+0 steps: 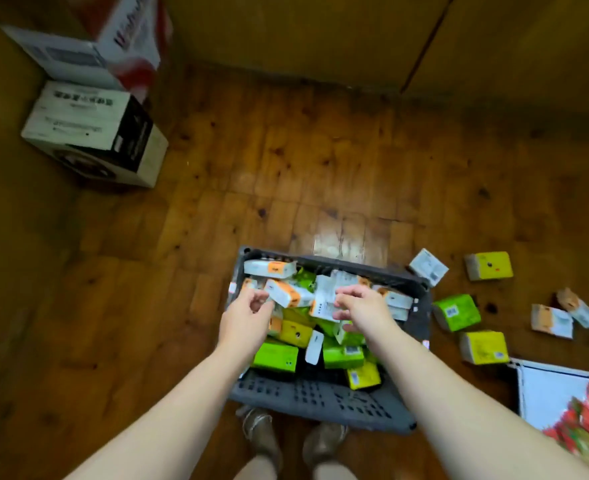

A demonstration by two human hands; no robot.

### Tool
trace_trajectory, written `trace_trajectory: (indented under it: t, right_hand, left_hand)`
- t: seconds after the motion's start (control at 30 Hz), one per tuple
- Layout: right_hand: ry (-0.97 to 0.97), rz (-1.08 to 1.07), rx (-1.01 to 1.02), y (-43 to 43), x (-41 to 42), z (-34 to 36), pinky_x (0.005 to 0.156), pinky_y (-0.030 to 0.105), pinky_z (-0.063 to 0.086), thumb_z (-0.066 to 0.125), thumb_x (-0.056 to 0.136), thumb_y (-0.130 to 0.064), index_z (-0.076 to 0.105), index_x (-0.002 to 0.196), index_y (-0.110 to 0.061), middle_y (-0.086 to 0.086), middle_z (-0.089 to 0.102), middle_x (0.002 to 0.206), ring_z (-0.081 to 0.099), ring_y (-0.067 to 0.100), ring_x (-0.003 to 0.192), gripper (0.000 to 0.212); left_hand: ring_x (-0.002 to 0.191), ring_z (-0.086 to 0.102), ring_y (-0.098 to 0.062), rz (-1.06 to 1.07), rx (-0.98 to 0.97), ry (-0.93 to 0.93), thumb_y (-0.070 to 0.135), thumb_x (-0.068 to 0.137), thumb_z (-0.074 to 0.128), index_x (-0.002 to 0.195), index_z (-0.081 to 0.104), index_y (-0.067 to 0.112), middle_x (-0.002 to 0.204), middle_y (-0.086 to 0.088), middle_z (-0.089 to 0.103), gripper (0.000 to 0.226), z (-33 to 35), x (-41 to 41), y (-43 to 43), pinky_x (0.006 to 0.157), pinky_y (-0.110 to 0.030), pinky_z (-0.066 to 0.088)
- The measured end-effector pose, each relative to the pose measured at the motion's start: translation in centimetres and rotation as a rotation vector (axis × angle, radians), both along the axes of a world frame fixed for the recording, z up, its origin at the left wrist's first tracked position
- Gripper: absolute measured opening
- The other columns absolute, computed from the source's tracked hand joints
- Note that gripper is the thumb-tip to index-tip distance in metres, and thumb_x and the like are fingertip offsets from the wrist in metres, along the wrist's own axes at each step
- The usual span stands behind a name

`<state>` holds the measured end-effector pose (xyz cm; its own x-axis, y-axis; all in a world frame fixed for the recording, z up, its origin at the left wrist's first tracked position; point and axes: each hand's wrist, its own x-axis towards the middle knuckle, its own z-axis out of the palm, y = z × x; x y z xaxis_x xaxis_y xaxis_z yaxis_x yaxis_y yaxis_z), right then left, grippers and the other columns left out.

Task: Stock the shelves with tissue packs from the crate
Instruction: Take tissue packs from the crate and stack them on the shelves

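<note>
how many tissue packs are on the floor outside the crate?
6, all right of the crate: white pack, far yellow pack, green pack, near yellow pack, white-orange pack, farthest-right pack.

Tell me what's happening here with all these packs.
A person stands over a dark grey plastic crate on the wooden floor. The right hand grips a white labelled tissue pack; the left hand reaches a white-and-orange tissue pack, grip unclear. Several loose packs lie on the floor beside it.

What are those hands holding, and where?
The right hand pinches a white tissue pack by its edge; whether the left hand grips anything cannot be told.
</note>
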<state>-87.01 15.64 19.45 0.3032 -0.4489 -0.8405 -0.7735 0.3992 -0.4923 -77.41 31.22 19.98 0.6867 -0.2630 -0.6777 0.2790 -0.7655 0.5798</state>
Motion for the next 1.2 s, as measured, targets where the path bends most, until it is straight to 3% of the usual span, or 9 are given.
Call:
trace_trajectory:
  t: [0.17, 0.3, 0.47, 0.57, 0.67, 0.77, 0.87, 1.03, 1.2]
  right_hand:
    - [0.130, -0.135, 0.156, 2.2, -0.1, -13.6, 0.053, 0.025, 0.040, 0.051, 0.093, -0.015, 0.055, 0.091, -0.013, 0.002, 0.055, 0.080, 0.056, 0.016, 0.065, 0.006]
    - [0.149, -0.328, 0.415, 4.1, 0.8, -21.6, 0.064, 0.033, 0.050, 0.047, 0.096, -0.037, 0.048, 0.128, -0.008, 0.014, 0.055, 0.124, 0.059, 0.025, 0.102, 0.043]
    - [0.017, -0.553, 0.658, 4.9, 2.4, -25.7, 0.093, 0.039, 0.039, 0.041, 0.090, -0.058, 0.044, 0.135, -0.006, 0.015, 0.052, 0.136, 0.053, 0.026, 0.122, 0.068]
    - [0.013, -0.561, 0.636, 4.7, 2.6, -25.5, 0.090, 0.036, 0.037, 0.043, 0.093, -0.050, 0.050, 0.128, -0.012, 0.011, 0.060, 0.127, 0.059, 0.022, 0.101, 0.053]
    - [0.006, -0.606, 0.550, 4.1, 1.7, -23.4, 0.087, 0.035, 0.037, 0.050, 0.093, -0.034, 0.055, 0.117, -0.016, 0.007, 0.063, 0.110, 0.059, 0.020, 0.088, 0.031]
    - [-0.063, -0.710, 0.430, 2.8, 0.2, -19.1, 0.073, 0.034, 0.046, 0.059, 0.088, -0.018, 0.057, 0.107, -0.016, 0.005, 0.065, 0.098, 0.060, 0.020, 0.083, 0.019]
    - [-0.145, -0.644, 0.308, 1.0, -1.7, -12.9, 0.064, 0.031, 0.046, 0.059, 0.088, -0.012, 0.056, 0.102, -0.021, 0.002, 0.067, 0.092, 0.060, 0.018, 0.082, 0.018]
    - [-0.263, -0.627, 0.113, -1.5, -5.2, -0.5, 0.054, 0.025, 0.039, 0.058, 0.088, -0.014, 0.057, 0.097, -0.021, -0.002, 0.066, 0.084, 0.057, 0.012, 0.068, 0.012]
    - [-0.409, -0.866, -0.086, -2.7, -9.9, 11.0, 0.055, 0.026, 0.047, 0.061, 0.086, -0.010, 0.055, 0.096, -0.017, 0.001, 0.071, 0.077, 0.063, 0.016, 0.064, 0.014]
  left_hand:
    - [0.109, 0.059, -0.029, 0.164, 0.115, 0.170, 0.048, 0.086, 0.054, 0.126, 0.048, 0.011, 0.117, -0.011, 0.060, 0.054, -14.2, 0.3, -1.5, 0.098, -0.042, 0.045]
    - [0.117, 0.054, -0.034, 0.349, 0.089, 0.271, 0.068, 0.067, 0.059, 0.134, 0.037, 0.012, 0.131, -0.013, 0.051, 0.089, -22.1, 0.9, -2.7, 0.101, -0.049, 0.043]
    - [0.098, 0.064, -0.030, 0.385, 0.029, 0.207, 0.042, 0.070, 0.072, 0.077, 0.047, 0.016, 0.104, -0.007, 0.065, 0.036, -25.9, 1.0, -3.7, 0.087, -0.036, 0.049]
    - [0.095, 0.064, -0.028, 0.428, -0.038, 0.210, 0.011, 0.079, 0.064, 0.083, 0.055, 0.015, 0.100, -0.008, 0.064, 0.011, -25.6, 0.9, -3.6, 0.072, -0.029, 0.047]
    - [0.088, 0.065, -0.026, 0.394, -0.126, 0.320, 0.003, 0.082, 0.055, 0.116, 0.057, 0.015, 0.108, -0.008, 0.066, 0.037, -23.0, 0.8, -2.9, 0.058, -0.025, 0.049]
    - [0.070, 0.063, -0.017, 0.237, -0.177, 0.388, -0.001, 0.081, 0.049, 0.116, 0.059, 0.023, 0.099, -0.004, 0.067, 0.044, -18.6, 0.9, -2.9, 0.047, -0.019, 0.040]
    - [0.069, 0.061, -0.016, 0.107, -0.214, 0.411, -0.004, 0.081, 0.047, 0.116, 0.059, 0.021, 0.098, -0.004, 0.066, 0.044, -12.1, 0.8, -4.5, 0.057, -0.027, 0.040]
    - [0.098, 0.063, -0.024, -0.069, -0.267, 0.315, 0.012, 0.068, 0.060, 0.119, 0.049, 0.021, 0.114, -0.005, 0.061, 0.053, 0.4, -0.3, -9.5, 0.076, -0.040, 0.052]
    - [0.092, 0.065, -0.030, -0.267, -0.395, 0.216, 0.019, 0.070, 0.064, 0.089, 0.048, 0.021, 0.106, -0.015, 0.061, 0.025, 12.0, -4.2, -13.8, 0.082, -0.047, 0.055]
